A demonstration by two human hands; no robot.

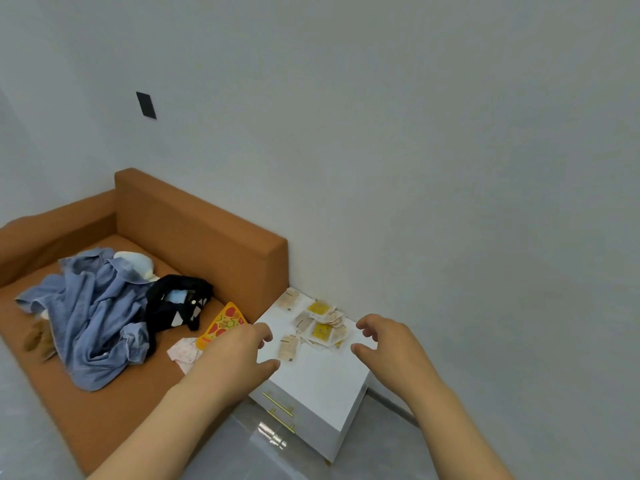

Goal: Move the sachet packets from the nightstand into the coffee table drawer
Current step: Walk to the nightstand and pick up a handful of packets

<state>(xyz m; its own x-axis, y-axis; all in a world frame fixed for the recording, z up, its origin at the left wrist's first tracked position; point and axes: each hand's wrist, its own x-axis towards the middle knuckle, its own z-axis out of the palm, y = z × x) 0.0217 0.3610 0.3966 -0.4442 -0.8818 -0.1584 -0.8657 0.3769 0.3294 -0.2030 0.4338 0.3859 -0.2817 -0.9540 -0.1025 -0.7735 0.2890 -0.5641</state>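
Observation:
Several beige and yellow sachet packets (320, 323) lie in a loose pile at the back of the white nightstand (322, 379), near the wall. One beige packet (288, 348) lies apart at the front left of the pile, another (290, 299) at the back corner. My left hand (239, 351) hovers over the nightstand's left edge, fingers loosely spread and holding nothing. To the right of the pile, my right hand (384, 341) hovers with fingers loosely curved and holds nothing. The coffee table and its drawer are out of view.
An orange sofa (194, 233) stands left of the nightstand. On it lie a blue shirt (93, 317), a black garment (176, 303), a pizza-slice toy (223, 323) and a pink cloth (183, 353). The nightstand has two gold drawer handles (278, 410). A grey wall rises right behind.

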